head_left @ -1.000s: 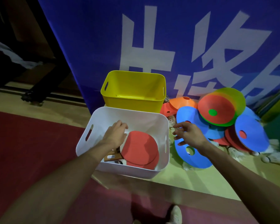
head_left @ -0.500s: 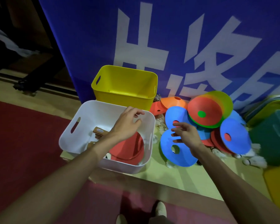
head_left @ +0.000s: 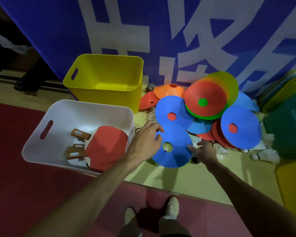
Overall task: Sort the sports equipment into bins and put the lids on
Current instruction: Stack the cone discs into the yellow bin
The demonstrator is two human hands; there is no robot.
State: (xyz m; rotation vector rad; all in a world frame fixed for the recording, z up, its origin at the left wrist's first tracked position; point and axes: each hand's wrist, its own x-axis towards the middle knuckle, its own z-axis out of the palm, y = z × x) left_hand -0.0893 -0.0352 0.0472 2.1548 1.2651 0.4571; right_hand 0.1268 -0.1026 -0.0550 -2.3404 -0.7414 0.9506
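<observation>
**Both hands at the nearest blue disc**

The left hand (head_left: 144,141) reaches past the right wall of the white bin (head_left: 61,108), its fingers curled on the left rim of the blue disc (head_left: 175,156). That disc lies tilted at the near edge of the pile of discs (head_left: 207,101). The right hand (head_left: 204,152) is at the disc's right rim with fingers loosely spread and the thumb against the edge. It seems to touch rather than grip, though the view is dim. Red paddles (head_left: 106,144) lie in the white bin. The yellow bin (head_left: 106,89) stands beyond it, against the blue banner (head_left: 58,31). Shuttlecocks (head_left: 266,155) lie near the green bin (head_left: 287,134) on the right.
</observation>
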